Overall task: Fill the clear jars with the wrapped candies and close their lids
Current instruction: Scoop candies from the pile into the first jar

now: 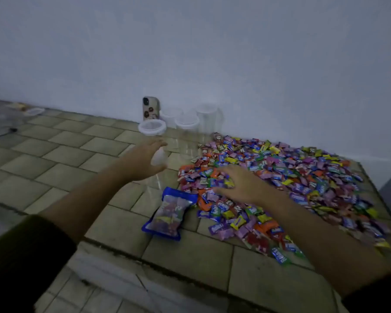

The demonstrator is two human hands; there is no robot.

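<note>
On tiles (66, 177), bright wrapped candies (291, 177)

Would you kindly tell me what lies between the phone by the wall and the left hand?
In the head view, the white lid of the nearest clear jar sits between the phone and the left hand, which grips that jar.

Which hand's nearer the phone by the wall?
Left. The left hand grips the clear jar just in front of the phone; the right hand rests on the candy pile, farther off.
</note>
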